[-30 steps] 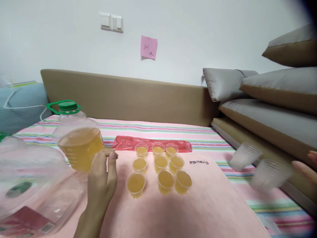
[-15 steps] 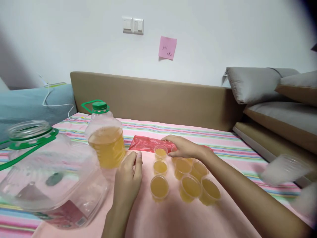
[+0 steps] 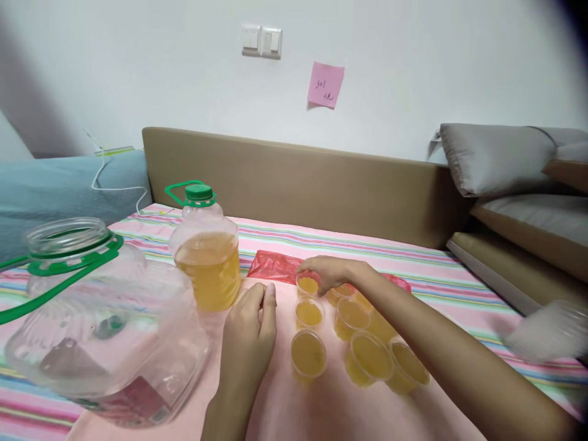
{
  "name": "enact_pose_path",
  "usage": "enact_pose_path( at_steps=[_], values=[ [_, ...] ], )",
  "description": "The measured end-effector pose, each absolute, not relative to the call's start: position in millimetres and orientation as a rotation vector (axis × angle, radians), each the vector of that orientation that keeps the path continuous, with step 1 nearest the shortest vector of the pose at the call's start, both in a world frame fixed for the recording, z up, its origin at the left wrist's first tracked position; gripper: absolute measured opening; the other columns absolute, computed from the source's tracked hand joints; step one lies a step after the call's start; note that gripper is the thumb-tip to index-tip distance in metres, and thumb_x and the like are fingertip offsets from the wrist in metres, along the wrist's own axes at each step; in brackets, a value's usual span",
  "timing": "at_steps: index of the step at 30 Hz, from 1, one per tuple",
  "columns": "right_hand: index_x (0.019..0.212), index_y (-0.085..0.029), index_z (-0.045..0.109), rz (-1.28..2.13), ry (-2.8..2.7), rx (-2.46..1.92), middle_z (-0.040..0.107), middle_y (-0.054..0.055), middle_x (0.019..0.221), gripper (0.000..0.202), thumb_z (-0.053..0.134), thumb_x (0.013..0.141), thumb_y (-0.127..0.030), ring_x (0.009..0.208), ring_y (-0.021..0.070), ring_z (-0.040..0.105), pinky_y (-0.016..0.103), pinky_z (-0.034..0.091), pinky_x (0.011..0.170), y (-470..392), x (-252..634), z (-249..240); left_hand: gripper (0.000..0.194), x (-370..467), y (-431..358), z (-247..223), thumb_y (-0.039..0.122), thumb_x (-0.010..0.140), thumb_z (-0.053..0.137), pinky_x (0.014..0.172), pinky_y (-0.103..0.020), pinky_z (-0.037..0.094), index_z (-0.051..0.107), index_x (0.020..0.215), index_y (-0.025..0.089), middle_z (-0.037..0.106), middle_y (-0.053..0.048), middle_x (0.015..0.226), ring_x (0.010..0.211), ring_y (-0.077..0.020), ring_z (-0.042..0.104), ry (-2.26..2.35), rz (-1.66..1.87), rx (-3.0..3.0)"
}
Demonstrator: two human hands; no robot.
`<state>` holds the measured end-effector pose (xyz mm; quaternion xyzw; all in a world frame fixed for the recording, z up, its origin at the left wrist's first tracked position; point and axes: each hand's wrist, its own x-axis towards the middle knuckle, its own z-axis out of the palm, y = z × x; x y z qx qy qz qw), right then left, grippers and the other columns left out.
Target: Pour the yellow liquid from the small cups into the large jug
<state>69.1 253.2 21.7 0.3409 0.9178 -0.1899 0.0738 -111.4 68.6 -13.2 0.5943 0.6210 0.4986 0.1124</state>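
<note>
My right hand (image 3: 328, 273) reaches over the far end of the left row of small clear plastic cups, its thumb and fingers closed around the rim of the farthest cup (image 3: 307, 285). That cup holds yellow liquid. Nearer to me in the same row stand a middle cup (image 3: 309, 313) and a front cup (image 3: 308, 354), both filled. Several more filled cups (image 3: 371, 357) form a cluster to the right, partly hidden under my right forearm. Left of the row, my left hand (image 3: 250, 327) is curled closed above the pink surface (image 3: 275, 398), with nothing visible in it.
A green-capped jug (image 3: 212, 269) of yellow liquid stands behind my left hand. At the left is a large open clear jug (image 3: 110, 343) with a green handle. A red plastic bag (image 3: 273, 266) lies behind the cups; stacked clear cups (image 3: 551, 331) and cushions (image 3: 509, 159) are at right.
My right hand has moved left from beside the farthest cup onto its rim. My left hand stays curled in about the same place. The whole view has shifted slightly.
</note>
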Motion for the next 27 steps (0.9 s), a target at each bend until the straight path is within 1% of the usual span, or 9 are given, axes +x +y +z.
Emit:
enact_pose_path(
  at_steps=[4,7,13,16,19,21,22,25,27],
  values=[
    [0.127,-0.019,0.072,-0.625,2.814,1.005,0.072,0.013,0.131,0.072,0.087,0.057,-0.010,0.118,0.0337,0.068,0.043,0.055,0.097,254,72,22,0.038,-112,68,-13,0.042,0.106,0.037,0.066,-0.033,0.033,0.044,0.073,0.024,0.051,0.001,0.070,0.070,-0.0196,0.051,1.817,1.459,1.751],
    [0.126,-0.017,0.072,-0.702,2.883,1.043,0.072,0.015,0.130,0.072,0.088,0.056,-0.013,0.117,0.0338,0.069,0.045,0.055,0.099,255,78,24,0.039,-113,68,-13,0.043,0.106,0.038,0.066,-0.033,0.033,0.045,0.073,0.024,0.051,0.001,0.070,0.070,-0.0196,0.051,1.815,1.464,1.762],
    [0.133,-0.016,0.065,-0.971,3.112,1.168,0.069,0.016,0.133,0.067,0.083,0.070,-0.025,0.117,0.0289,0.068,0.047,0.054,0.104,253,89,46,0.039,-113,70,-11,0.045,0.106,0.040,0.068,-0.033,0.039,0.051,0.076,0.023,0.057,0.000,0.075,0.074,-0.0197,0.056,1.777,1.518,1.742],
    [0.136,-0.017,0.062,-1.129,3.225,1.252,0.066,0.017,0.138,0.067,0.082,0.075,-0.035,0.118,0.0287,0.068,0.049,0.053,0.106,243,95,63,0.035,-112,70,-9,0.047,0.105,0.045,0.074,-0.035,0.045,0.055,0.081,0.023,0.062,-0.001,0.081,0.081,-0.0208,0.061,1.744,1.562,1.708],
    [0.143,-0.020,0.054,-1.294,3.315,1.273,0.060,0.016,0.148,0.071,0.079,0.080,-0.043,0.130,0.0273,0.063,0.046,0.051,0.111,225,102,75,0.029,-110,70,-6,0.050,0.102,0.053,0.083,-0.038,0.051,0.061,0.095,0.024,0.068,-0.003,0.096,0.091,-0.0225,0.066,1.693,1.622,1.657],
    [0.145,-0.022,0.051,-1.504,3.357,1.279,0.058,0.014,0.149,0.074,0.081,0.080,-0.043,0.135,0.0262,0.060,0.044,0.050,0.113,210,108,80,0.028,-107,70,-3,0.051,0.099,0.060,0.091,-0.041,0.054,0.063,0.108,0.025,0.070,-0.004,0.111,0.102,-0.0237,0.068,1.624,1.665,1.644],
    [0.145,-0.023,0.051,-1.654,3.364,1.287,0.059,0.013,0.148,0.076,0.083,0.079,-0.042,0.135,0.0262,0.060,0.044,0.050,0.113,202,111,81,0.031,-105,69,-1,0.051,0.097,0.064,0.097,-0.043,0.054,0.063,0.115,0.026,0.070,-0.005,0.119,0.108,-0.0243,0.068,1.580,1.676,1.648],
    [0.140,-0.026,0.054,-2.087,3.328,1.335,0.063,0.010,0.137,0.076,0.090,0.074,-0.037,0.127,0.0270,0.065,0.046,0.052,0.111,177,120,82,0.053,-92,66,3,0.049,0.090,0.074,0.111,-0.047,0.051,0.055,0.137,0.030,0.062,-0.006,0.143,0.129,-0.0263,0.062,1.426,1.614,1.688],
    [0.138,-0.027,0.056,-2.181,3.299,1.394,0.064,0.008,0.131,0.075,0.091,0.073,-0.037,0.125,0.0272,0.066,0.047,0.053,0.109,160,125,81,0.071,-80,64,5,0.049,0.088,0.078,0.118,-0.049,0.048,0.045,0.149,0.033,0.052,-0.006,0.157,0.142,-0.0273,0.054,1.297,1.506,1.714]
  ],
)
